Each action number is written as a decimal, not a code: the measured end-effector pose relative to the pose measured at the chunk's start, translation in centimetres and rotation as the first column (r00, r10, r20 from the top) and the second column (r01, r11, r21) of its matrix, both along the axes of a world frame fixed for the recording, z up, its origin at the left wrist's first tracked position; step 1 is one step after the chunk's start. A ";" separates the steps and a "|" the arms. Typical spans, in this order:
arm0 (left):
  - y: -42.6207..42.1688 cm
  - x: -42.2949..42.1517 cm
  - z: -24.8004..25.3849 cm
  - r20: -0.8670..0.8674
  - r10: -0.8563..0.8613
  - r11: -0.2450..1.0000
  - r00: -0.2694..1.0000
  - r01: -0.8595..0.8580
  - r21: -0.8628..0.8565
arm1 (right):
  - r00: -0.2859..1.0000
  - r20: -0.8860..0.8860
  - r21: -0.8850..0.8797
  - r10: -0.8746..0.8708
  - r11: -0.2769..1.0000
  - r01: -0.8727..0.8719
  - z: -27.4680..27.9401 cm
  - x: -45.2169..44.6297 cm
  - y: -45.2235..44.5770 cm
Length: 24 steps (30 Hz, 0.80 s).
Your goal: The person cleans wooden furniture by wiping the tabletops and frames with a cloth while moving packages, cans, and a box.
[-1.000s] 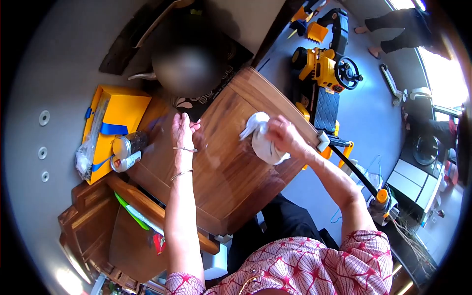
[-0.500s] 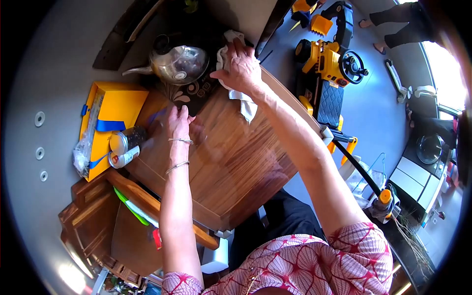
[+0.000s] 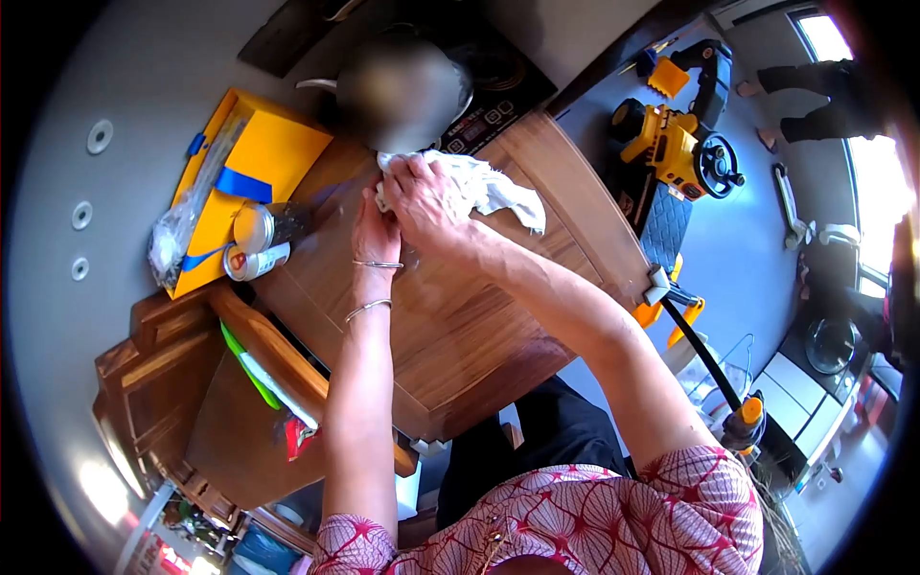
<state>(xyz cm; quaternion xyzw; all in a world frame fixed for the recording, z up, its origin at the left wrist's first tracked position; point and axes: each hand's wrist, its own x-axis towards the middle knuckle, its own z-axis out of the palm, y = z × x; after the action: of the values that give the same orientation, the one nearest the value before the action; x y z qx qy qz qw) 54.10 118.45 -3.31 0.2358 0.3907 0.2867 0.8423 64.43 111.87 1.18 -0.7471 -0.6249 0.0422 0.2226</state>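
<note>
Hands [image 3: 428,204] at white cloth [image 3: 494,189]; cooktop [image 3: 517,84] lettering [image 3: 470,125] unreadable.

"Anything legible on the black cooktop [image 3: 510,79]?"
"No, its pale control markings [image 3: 476,127] are too small."
"And the white-labelled jar [image 3: 265,260]?"
"Its print is blurred; no words or numbers can be read."

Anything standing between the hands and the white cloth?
Nothing visible blocks the right hand: its fingers lie over the white cloth. The left hand is close beside it; whether that one touches the cloth is unclear.
</note>
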 end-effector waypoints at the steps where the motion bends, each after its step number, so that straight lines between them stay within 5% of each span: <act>1: -0.2 -1.1 -0.6 -0.144 -0.004 0.994 0.990 0.019 0.105 | 0.998 -0.056 -0.013 -0.005 1.000 0.005 0.4 -0.2 1.1; 4: -1.0 -1.0 -1.8 0.106 0.125 0.992 0.987 -0.128 0.022 | 0.999 -0.042 -0.197 0.006 0.980 -0.014 1.1 -0.8 4.4; 8: -1.0 -1.3 -2.6 -0.074 0.200 0.980 0.977 -0.200 0.008 | 0.994 0.085 -0.346 -0.071 0.933 0.096 0.5 -2.3 9.8; 10: -1.1 -1.2 -1.6 -0.182 0.156 0.988 0.971 -0.148 0.053 | 0.916 -0.090 -0.312 -0.390 0.885 0.346 -0.4 -2.6 13.8; 11: -1.2 -1.0 -1.3 -0.283 0.114 0.991 0.952 -0.090 0.095 | 0.914 -0.089 -0.314 -0.397 0.882 0.352 -3.1 -2.8 17.0; 13: -1.6 -0.7 -1.3 -0.230 0.128 0.989 0.965 -0.108 0.097 | 0.648 -0.352 -0.018 -0.676 0.697 0.717 -10.6 -3.0 22.2; 14: -1.8 -0.6 -1.4 -0.177 0.149 0.986 0.973 -0.133 0.099 | 0.641 -0.349 -0.019 -0.683 0.689 0.724 -8.9 -2.2 22.2; 15: -2.0 -0.5 -1.6 -0.123 0.168 0.983 0.978 -0.156 0.099 | 0.721 -0.377 -0.332 -0.581 0.812 0.481 -5.0 -1.0 22.0; 16: -2.0 -0.8 -1.8 -0.120 0.154 0.986 0.981 -0.144 0.089 | 0.760 -0.441 -0.591 -0.477 0.792 0.153 -3.2 -0.2 21.5; 17: -1.7 -1.5 -2.0 -0.229 0.056 0.978 0.972 -0.006 0.210 | 0.904 -0.256 -0.291 -0.341 0.920 0.264 -5.1 -0.4 20.4; 18: -1.7 -1.4 -1.2 -0.345 -0.025 0.939 0.938 0.140 0.314 | 0.903 -0.250 -0.300 -0.349 0.915 0.270 -4.0 -0.4 19.1; 19: -2.0 -0.4 -0.6 -0.116 0.170 0.984 0.979 -0.163 0.068 | 0.954 -0.109 -0.324 -0.281 0.917 0.233 -2.8 -1.0 17.6; 20: -1.9 -0.6 -1.0 -0.117 0.158 0.986 0.980 -0.151 0.065 | 0.978 0.032 -0.350 -0.204 0.915 0.202 -1.3 -1.6 15.8; 21: -1.2 -0.9 -2.0 -0.213 0.133 0.977 0.968 -0.092 0.192 | 0.922 0.207 -0.113 -0.327 0.928 0.354 -1.7 -2.8 13.9; 22: -0.6 -1.4 -3.4 -0.308 0.120 0.951 0.944 -0.020 0.309 | 0.988 0.083 -0.269 -0.128 0.952 0.146 -0.8 -2.3 11.8; 23: -0.5 -2.9 -6.2 -0.625 0.151 0.619 0.766 0.420 0.664 | 0.989 0.104 -0.087 -0.103 0.990 0.113 -1.4 -2.6 9.3; 24: -0.8 -2.1 -5.8 -0.194 0.118 0.965 0.974 -0.067 0.252 | 0.997 0.071 -0.218 -0.008 0.976 0.023 -0.7 -2.4 7.0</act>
<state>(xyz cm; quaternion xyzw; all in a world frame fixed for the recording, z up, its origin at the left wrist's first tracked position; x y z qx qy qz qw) 52.02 117.67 -9.15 0.3475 0.4491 0.3455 0.7471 62.05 118.91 0.48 -0.7728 -0.6181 0.0831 0.1174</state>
